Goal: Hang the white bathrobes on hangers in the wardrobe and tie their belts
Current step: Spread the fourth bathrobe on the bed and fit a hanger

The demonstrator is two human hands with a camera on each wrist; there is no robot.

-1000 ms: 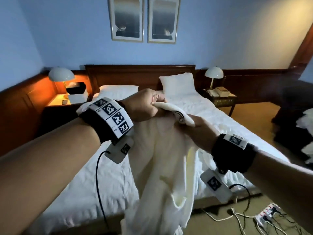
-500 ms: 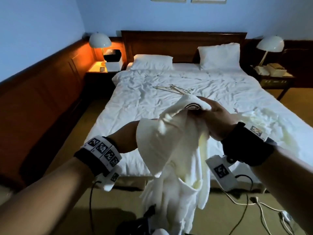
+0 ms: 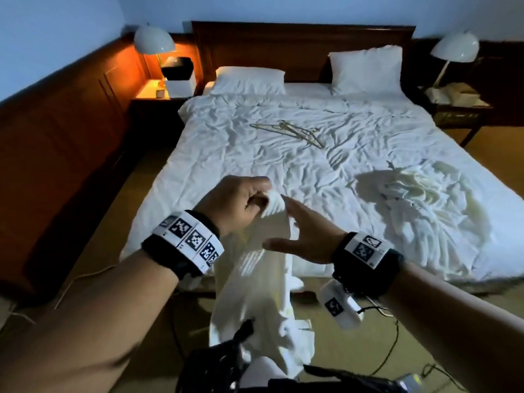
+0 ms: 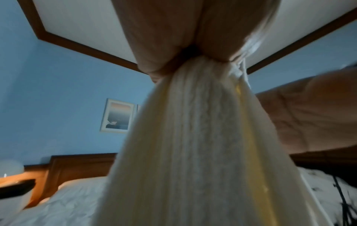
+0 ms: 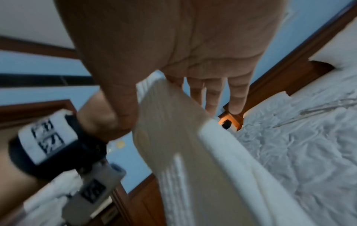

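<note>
Our left fingers (image 3: 256, 185) are curled tight round a bunched fold of the white bathrobe (image 3: 261, 285), and the left hand (image 3: 235, 204) holds it up in front of the foot edge of the bed (image 3: 215, 154); in the left wrist view the cloth (image 4: 193, 152) hangs straight down out of that fist (image 4: 173, 38). Our right hand (image 3: 304, 236) is spread open just beside the robe, fingers straight and gripping nothing, with the cloth's edge (image 5: 173, 122) lying against the palm (image 5: 183, 38) in the right wrist view. The robe drops from our left hand past the foot edge of the bed towards the floor. A second bathrobe (image 3: 419, 199) lies crumpled on the bed near its right edge, well apart from the one we hold. Some thin pale hangers (image 3: 295, 131) lie together near the middle of the bed, closer to the head end. Two pillows (image 3: 249, 79) sit at the head edge against the dark wooden headboard (image 3: 300, 43). A lit lamp (image 3: 153, 41) stands on the bedside table at the left corner, and an unlit one (image 3: 453, 48) at the right.
</note>
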